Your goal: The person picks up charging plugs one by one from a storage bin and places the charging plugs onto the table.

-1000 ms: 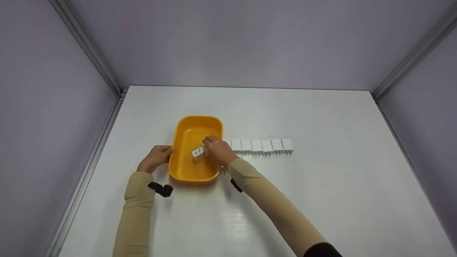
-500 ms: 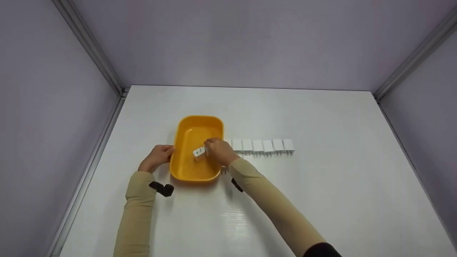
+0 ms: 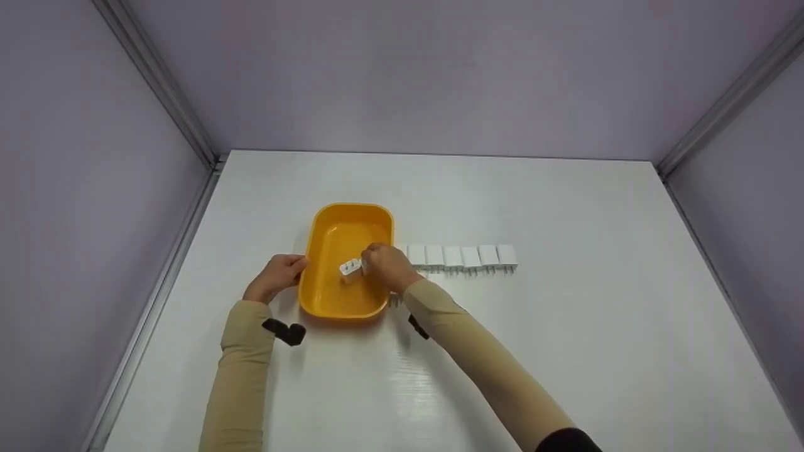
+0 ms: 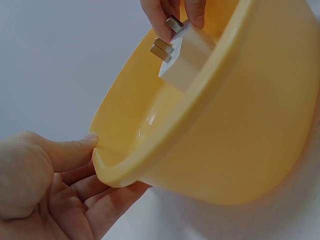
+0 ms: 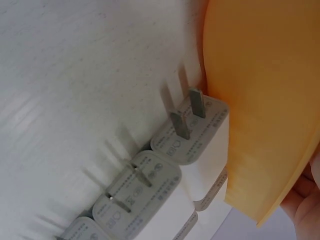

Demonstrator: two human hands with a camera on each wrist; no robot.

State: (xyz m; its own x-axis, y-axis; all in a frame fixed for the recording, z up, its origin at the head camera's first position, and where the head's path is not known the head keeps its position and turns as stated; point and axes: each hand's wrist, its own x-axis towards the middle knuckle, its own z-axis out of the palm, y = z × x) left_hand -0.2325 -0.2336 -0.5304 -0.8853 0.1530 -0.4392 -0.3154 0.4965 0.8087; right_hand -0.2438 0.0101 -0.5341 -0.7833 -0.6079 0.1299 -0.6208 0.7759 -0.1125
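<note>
In the head view my left hand [image 3: 276, 278] grips the left rim of a yellow plastic bin [image 3: 350, 311]. The left wrist view shows the thumb on the inner side of the rim [image 4: 150, 150] and the curled fingers beneath it. My right hand [image 3: 388, 267] reaches over the bin's right rim, fingers inside. Its fingertips [image 4: 196, 12] are at a white plug-in charger, partly hidden, which they appear to pinch. A white charger [image 4: 182, 62] with metal prongs toward the left hand is there in the bin. Whether these are one charger or two overlapping is hard to tell.
A row of several white chargers [image 3: 452, 257] stands on the white table [image 3: 565, 326] right of the bin, prongs toward the person. The nearest charger [image 5: 192, 132] sits against the bin's outer wall [image 5: 265, 90]. Pale walls [image 3: 414, 75] enclose the table's back and sides.
Both hands and the bin hold nearly the same place. The right hand's fingertips have shifted very slightly to the right inside the bin.
</note>
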